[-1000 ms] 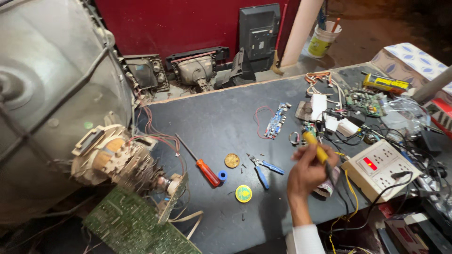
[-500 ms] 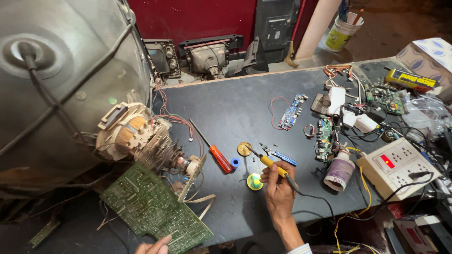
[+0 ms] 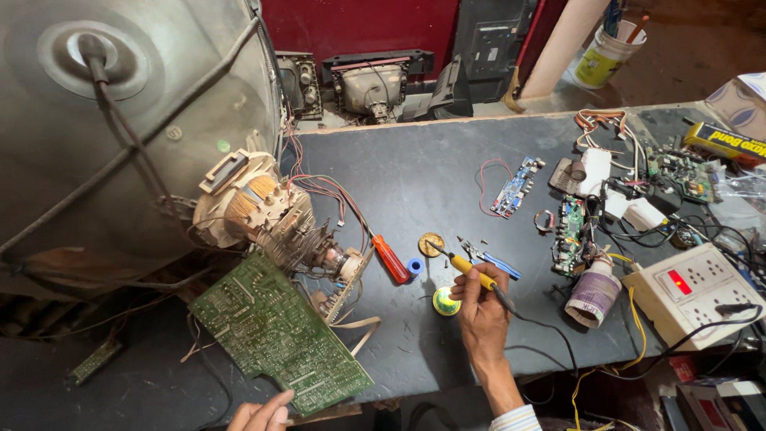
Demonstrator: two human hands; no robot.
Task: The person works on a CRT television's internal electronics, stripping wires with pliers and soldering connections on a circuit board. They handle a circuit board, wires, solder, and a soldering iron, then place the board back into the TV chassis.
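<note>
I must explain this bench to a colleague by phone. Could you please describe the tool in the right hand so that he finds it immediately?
Start at the big grey picture tube on the left, then cross the dark table to the right hand. It holds a soldering iron: yellow-and-black grip, thin metal tip, trailing black cord, unlike the orange-handled screwdriver lying alongside.

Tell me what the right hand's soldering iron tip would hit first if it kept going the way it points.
Held in the right hand, the yellow-handled soldering iron points up-left. Its tip would probably first meet the small round brown tin, though depth is unclear.
</note>
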